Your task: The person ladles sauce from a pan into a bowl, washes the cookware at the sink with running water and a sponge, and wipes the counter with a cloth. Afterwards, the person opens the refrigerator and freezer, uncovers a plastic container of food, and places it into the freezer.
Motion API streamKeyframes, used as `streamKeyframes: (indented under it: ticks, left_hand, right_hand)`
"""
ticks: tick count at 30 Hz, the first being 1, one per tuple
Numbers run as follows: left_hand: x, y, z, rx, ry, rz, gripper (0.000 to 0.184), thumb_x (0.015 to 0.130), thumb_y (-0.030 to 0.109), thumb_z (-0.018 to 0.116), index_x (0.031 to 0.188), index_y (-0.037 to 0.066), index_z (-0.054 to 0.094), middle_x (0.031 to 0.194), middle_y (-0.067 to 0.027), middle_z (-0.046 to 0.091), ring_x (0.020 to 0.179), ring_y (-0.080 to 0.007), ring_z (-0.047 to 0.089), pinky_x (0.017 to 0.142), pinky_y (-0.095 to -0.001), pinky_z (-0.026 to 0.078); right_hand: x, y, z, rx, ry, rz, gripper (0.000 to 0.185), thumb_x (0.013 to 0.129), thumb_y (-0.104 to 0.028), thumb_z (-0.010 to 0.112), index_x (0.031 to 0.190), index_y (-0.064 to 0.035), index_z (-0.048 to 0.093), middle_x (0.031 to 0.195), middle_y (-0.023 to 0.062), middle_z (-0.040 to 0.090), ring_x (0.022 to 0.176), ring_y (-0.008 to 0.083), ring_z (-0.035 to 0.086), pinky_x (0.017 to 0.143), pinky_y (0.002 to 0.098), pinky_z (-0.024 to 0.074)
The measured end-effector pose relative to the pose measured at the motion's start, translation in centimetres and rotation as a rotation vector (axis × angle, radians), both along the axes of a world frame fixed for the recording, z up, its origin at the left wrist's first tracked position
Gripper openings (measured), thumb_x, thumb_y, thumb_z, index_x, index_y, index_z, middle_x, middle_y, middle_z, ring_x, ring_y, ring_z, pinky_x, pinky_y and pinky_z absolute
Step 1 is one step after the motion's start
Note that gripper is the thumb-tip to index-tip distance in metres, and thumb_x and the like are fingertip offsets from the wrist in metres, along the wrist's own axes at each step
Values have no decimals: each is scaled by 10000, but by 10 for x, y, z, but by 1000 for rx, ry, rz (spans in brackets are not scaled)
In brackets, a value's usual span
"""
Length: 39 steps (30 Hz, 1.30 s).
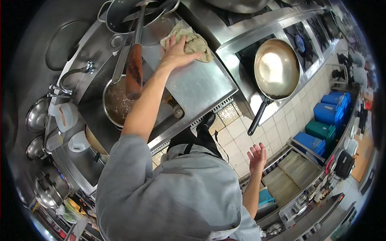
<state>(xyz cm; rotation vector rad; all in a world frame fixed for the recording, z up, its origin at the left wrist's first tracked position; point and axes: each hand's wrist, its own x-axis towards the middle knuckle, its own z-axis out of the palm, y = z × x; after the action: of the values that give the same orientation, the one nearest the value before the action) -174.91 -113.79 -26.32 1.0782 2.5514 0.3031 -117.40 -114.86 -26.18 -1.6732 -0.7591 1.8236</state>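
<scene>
My left hand (177, 52) presses down on a crumpled, pale greenish cloth (197, 44), its fingers closed over the folds. The cloth lies on a stainless steel counter (199, 82) that looks wet. My right hand (257, 156) hangs in the air, palm partly up and fingers loosely apart, with nothing in it. A black-handled frying pan (277, 66) rests on the stove beyond that hand. Left of my forearm, a long utensil with a worn wooden handle (134, 72) leans from a large metal pot (114, 16).
A pan of brownish liquid (114, 106) stands in the sink area below the tap (86, 68). White plastic containers (66, 116) sit farther left. At the right, a lit burner (299, 42) is near the frying pan. Several lidded bins (327, 114) line the tiled floor (241, 132).
</scene>
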Motion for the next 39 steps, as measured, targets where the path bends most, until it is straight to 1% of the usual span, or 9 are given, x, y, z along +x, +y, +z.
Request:
streamKeyframes:
  ticks: [2,6,11,16,18,22,28,33,39]
  left_hand:
    - [12,4,10,237,-279,237,1154,690,765,708,1614,252,245,1659,-232,138,1541,-384,102,1211,-627,69]
    - [49,14,-38,376,113,94,722,812,664,692,1430,317,559,1592,-179,315,1485,-364,257,1116,-695,205]
    - [148,-71,-32,516,1,-387,395,835,454,739,1184,271,720,1435,-63,526,1393,-267,404,1046,-625,328]
    - [96,-126,-6,523,19,-124,284,829,285,755,1079,150,744,1256,-147,645,1227,-372,550,1048,-491,436]
    - [35,-106,-55,697,141,-12,356,864,316,738,1171,135,721,1321,-176,605,1290,-372,495,1088,-515,388]
    - [14,-64,-19,490,121,151,671,877,505,709,1429,158,550,1453,-239,489,1422,-413,347,1125,-620,277]
    - [41,-127,13,603,169,36,747,860,437,761,1464,92,489,1478,-291,448,1410,-449,378,1156,-573,262]
    - [61,-208,4,508,-56,45,685,880,370,758,1436,55,510,1468,-296,461,1398,-455,399,1164,-535,274]
    - [26,-167,12,517,16,27,765,843,412,782,1468,94,478,1526,-203,425,1415,-391,403,1139,-666,245]
  right_hand:
    - [1,-6,1,-10,15,-20,507,1021,-441,576,1388,-102,492,1101,42,673,998,188,653,842,387,533]
    - [1,-2,-5,-15,75,-95,491,1022,-457,566,1363,-108,508,1100,40,674,996,185,651,853,390,528]
    - [-5,6,-21,-78,105,-29,469,1026,-450,558,1346,-109,535,1092,46,674,993,195,655,842,387,541]
    - [-17,3,-13,4,3,117,490,1033,-418,557,1359,-54,531,1074,67,675,972,190,677,802,377,581]
    - [-20,1,-19,-31,9,119,495,1029,-421,563,1362,-56,524,1072,72,675,969,194,679,797,375,582]
    - [-47,16,-24,2,16,20,490,1025,-428,569,1342,-57,527,1057,73,678,935,198,686,773,365,584]
    - [-120,62,13,19,172,32,384,1013,-402,605,1182,-59,562,942,57,652,786,159,666,647,327,568]
    - [-137,95,39,366,-48,255,216,981,-216,661,1020,-21,576,785,16,564,485,75,476,415,245,372]
    - [-132,113,40,352,-87,262,200,994,-218,640,1056,-41,571,752,-17,511,467,61,435,404,233,309]
